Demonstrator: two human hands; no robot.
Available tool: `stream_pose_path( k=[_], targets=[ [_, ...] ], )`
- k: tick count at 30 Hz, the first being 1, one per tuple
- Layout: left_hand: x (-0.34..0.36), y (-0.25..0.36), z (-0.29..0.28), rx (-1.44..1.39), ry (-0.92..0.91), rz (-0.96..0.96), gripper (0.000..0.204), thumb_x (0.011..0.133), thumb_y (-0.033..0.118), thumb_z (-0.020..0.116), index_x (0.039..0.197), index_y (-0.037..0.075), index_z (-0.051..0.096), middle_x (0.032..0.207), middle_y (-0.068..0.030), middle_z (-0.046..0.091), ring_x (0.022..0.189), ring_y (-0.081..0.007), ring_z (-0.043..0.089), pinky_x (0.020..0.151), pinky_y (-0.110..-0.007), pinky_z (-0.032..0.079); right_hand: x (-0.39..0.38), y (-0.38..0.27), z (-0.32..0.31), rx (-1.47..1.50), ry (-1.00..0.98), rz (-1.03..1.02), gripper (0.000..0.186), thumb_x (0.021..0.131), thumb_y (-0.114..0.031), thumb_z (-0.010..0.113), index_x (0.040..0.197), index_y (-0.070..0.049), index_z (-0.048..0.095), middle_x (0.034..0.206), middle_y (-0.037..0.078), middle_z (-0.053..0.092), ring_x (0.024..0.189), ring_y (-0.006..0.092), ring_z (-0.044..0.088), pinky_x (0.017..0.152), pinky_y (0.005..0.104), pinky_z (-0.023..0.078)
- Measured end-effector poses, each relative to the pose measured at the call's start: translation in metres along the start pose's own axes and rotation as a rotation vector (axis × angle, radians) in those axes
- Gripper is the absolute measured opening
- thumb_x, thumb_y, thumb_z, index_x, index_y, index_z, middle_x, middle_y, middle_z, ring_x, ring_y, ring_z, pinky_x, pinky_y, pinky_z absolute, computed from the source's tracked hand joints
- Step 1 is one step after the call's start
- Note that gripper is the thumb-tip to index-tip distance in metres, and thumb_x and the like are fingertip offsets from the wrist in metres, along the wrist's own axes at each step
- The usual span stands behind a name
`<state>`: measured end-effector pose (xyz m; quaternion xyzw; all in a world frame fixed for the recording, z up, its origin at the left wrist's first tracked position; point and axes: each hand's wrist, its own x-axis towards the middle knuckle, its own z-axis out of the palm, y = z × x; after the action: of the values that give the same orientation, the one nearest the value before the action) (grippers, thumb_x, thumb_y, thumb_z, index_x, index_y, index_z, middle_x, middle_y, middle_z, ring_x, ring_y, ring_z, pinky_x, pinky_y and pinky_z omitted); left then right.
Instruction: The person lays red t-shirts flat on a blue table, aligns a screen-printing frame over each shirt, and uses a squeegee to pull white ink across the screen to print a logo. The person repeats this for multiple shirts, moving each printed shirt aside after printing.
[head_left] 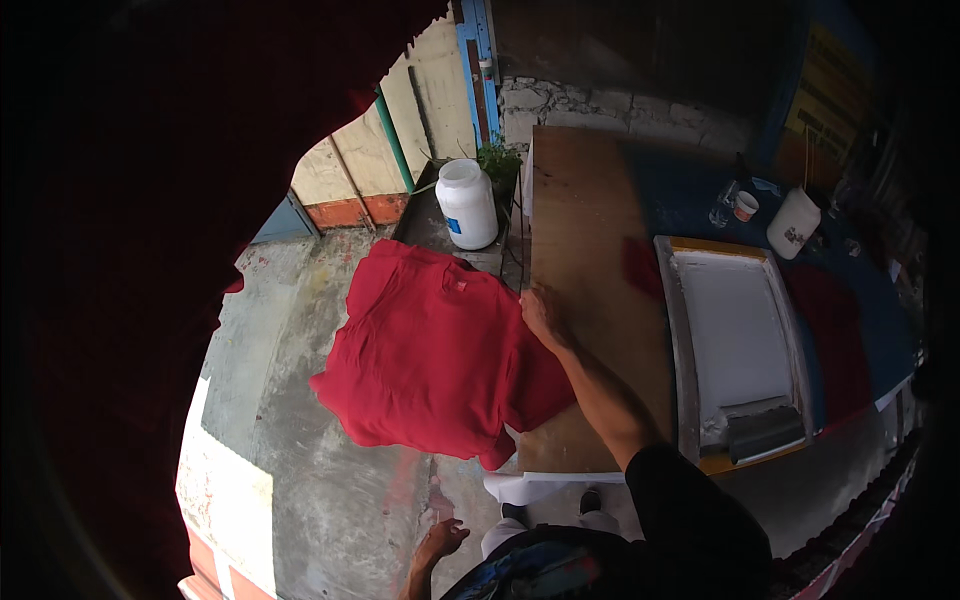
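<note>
A red T-shirt [425,345] is spread out beside the left edge of the wooden table [585,230], with one part lying over that edge. My right hand [543,312] reaches across the tabletop to the shirt's right side; its fingers are curled at the cloth's edge. Low in the view, my left hand [445,537] hangs by my body, fingers loosely apart and holding nothing. On the right of the table lies a printing screen frame [680,350] with a pale mesh. A squeegee [765,432] rests at the frame's near end.
Behind the shirt, a white plastic jar [468,210] stands on a dark stand near a green plant [497,158]. A white jug [795,222] and a paper cup [746,206] are at the far right. Dark red cloth [150,250] blocks the left side, close to the camera.
</note>
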<state>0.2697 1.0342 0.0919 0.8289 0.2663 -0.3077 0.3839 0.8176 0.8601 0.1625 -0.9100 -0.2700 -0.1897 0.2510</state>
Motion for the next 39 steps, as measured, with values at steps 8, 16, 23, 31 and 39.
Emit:
stream_pose_path(
  k=[8, 16, 23, 31, 39],
  targets=[
    [0.001, 0.103, -0.159, -0.551, 0.637, 0.548, 0.045, 0.113, 0.028, 0.065, 0.139, -0.008, 0.066, 0.127, -0.0232, 0.077, 0.109, -0.0268, 0.073, 0.098, -0.039, 0.057, -0.031, -0.122, -0.066, 0.862, 0.047, 0.133, 0.016, 0.111, -0.016, 0.063, 0.105, -0.002, 0.057, 0.091, 0.016, 0.067, 0.079, 0.0288, 0.067, 0.071, 0.0416, 0.052],
    [-0.022, 0.202, -0.187, 0.045, 0.921, 0.956, 0.040, 0.115, 0.027, 0.059, 0.130, -0.006, 0.073, 0.141, -0.0303, 0.067, 0.136, -0.0420, 0.062, 0.121, -0.051, 0.045, -0.261, -0.195, -0.203, 1.683, -1.029, 0.334, 0.031, 0.111, -0.037, 0.071, 0.110, -0.007, 0.063, 0.080, -0.012, 0.046, 0.071, 0.0023, 0.040, 0.063, 0.0256, 0.035],
    [0.011, 0.229, 0.094, 0.146, -0.606, 0.445, 0.047, 0.115, 0.037, 0.057, 0.143, 0.000, 0.067, 0.130, -0.0249, 0.073, 0.128, -0.0354, 0.061, 0.114, -0.050, 0.045, -0.402, -0.040, -0.359, 1.696, -0.824, 0.437, 0.032, 0.110, -0.023, 0.069, 0.131, 0.002, 0.071, 0.116, 0.001, 0.077, 0.103, 0.0083, 0.067, 0.096, 0.0294, 0.054],
    [-0.055, 0.384, 0.307, 0.412, -0.982, 0.676, 0.053, 0.115, 0.044, 0.054, 0.143, 0.001, 0.068, 0.123, -0.0192, 0.076, 0.116, -0.0268, 0.069, 0.105, -0.041, 0.052, -0.578, 0.074, -0.553, 1.485, -0.229, 0.626, 0.017, 0.113, -0.012, 0.064, 0.110, 0.002, 0.073, 0.099, -0.007, 0.069, 0.090, 0.0023, 0.057, 0.084, 0.0261, 0.048],
    [-0.128, 0.521, 0.433, 0.348, -0.851, 0.993, 0.046, 0.106, 0.046, 0.068, 0.129, 0.006, 0.076, 0.120, -0.0162, 0.079, 0.114, -0.0248, 0.073, 0.100, -0.042, 0.055, -0.722, 0.167, -0.699, 1.311, 0.426, 0.797, 0.010, 0.108, -0.010, 0.071, 0.107, -0.001, 0.076, 0.096, -0.008, 0.072, 0.089, 0.0023, 0.060, 0.084, 0.0219, 0.048]
  ],
)
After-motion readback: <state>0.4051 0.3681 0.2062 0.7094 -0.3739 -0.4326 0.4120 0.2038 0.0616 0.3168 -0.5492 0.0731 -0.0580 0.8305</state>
